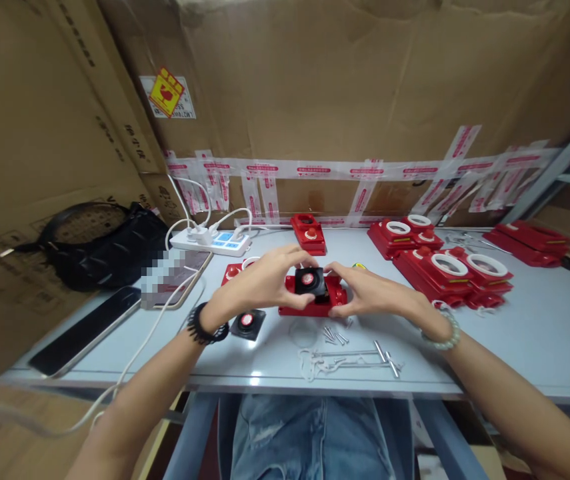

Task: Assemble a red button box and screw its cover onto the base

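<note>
– Near the front edge of the bench (515, 347), what room is there?
– Bare surface to the right. Screws (335, 336) and a spare black module (247, 323) lie just in front of the hands.
– And the hands?
– Left hand (265, 283) and right hand (369, 292) are half-curled. They pinch the red housing (315, 308) by its ends at mid-bench, fingertips touching the black square module (309, 281) on top. The forearms converge, wrists low.

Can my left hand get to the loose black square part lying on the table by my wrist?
Probably yes: the black square part lies uncovered beside the left hand, nothing between them. But that hand is busy holding the red housing, so it must let go.
</note>
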{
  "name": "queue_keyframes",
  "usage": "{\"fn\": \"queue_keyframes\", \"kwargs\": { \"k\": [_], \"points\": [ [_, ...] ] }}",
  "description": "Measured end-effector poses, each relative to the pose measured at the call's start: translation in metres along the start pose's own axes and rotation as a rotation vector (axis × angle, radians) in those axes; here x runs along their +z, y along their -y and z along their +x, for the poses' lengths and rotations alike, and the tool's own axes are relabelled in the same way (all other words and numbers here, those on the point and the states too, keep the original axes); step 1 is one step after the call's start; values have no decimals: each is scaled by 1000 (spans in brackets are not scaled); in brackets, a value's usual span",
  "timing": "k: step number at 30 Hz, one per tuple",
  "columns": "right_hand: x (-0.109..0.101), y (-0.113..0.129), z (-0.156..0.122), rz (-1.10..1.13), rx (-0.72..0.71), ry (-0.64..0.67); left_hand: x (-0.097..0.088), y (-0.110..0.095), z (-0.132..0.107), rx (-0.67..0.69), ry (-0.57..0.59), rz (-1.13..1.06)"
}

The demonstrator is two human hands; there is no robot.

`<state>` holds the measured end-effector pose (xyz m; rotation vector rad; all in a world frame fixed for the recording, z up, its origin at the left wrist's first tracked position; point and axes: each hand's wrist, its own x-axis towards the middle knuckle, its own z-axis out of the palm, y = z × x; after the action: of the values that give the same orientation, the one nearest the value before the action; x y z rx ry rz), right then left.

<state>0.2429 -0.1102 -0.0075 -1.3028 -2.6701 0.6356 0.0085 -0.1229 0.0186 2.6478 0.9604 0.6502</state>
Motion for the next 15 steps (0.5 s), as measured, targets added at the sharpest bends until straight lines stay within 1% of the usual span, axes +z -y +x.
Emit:
{"fn": "queue_keyframes", "kwargs": {
  "k": [3, 5, 7, 10, 15],
  "points": [
    [2, 2, 1, 14, -30, -9, 19, 4, 16, -8, -62, -30],
    [4, 2, 2, 12, -26, -16, 30, 7, 19, -6, -78, -52],
    [6, 0, 2, 19, -11, -26, 37, 9, 17, -4, -89, -77],
    [8, -1, 3, 73, -18, -44, 40, 13, 13, -13, -82, -100],
    [8, -3, 3, 122, -19, -41, 38, 19, 10, -9, -56, -193]
  ]
}}
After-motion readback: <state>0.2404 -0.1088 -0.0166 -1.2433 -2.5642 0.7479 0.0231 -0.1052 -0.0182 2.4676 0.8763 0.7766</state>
